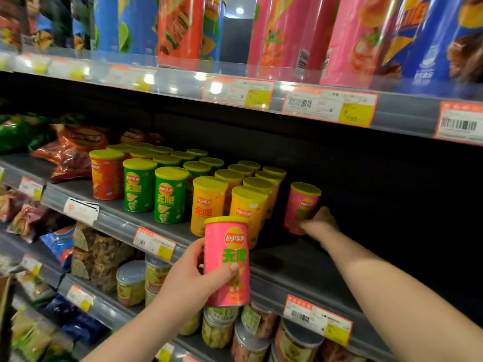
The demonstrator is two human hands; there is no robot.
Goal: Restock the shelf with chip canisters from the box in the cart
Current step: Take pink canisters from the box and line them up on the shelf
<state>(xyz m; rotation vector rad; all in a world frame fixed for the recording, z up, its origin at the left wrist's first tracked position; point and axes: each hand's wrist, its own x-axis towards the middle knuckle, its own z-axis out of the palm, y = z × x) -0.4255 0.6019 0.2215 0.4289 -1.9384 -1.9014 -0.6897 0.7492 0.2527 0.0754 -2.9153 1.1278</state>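
**shelfrat:** Head view, the only one there was. The right hand [317, 222] was wrapped round the lower part of the far pink canister [303, 205]. That one stood upright deep on the middle shelf [300, 267], at 3 o'clock of the yellow canisters [209, 205], with a gap between them. My guess: it went to the back so more pink ones could line up in front of it.

**aisle9:** And the other hand?

**shelfrat:** The left hand [193, 278] gripped the near pink canister [226, 259] round its lower half, thumb across the front, logo facing out. It was held upright in the air just in front of the shelf lip, at 6 o'clock of the yellow ones. Probably queued up for the bare patch in front of the far one.

**aisle9:** Why that side though?

**shelfrat:** Flavours ran in columns. The red canister [105, 176] was out at 9 o'clock, then the green canisters [170, 195], then yellow. So pink at the 3 o'clock end fit the pattern, lol. I couldn't tell if the far one's base was fully down. The box and cart weren't in shot at all.
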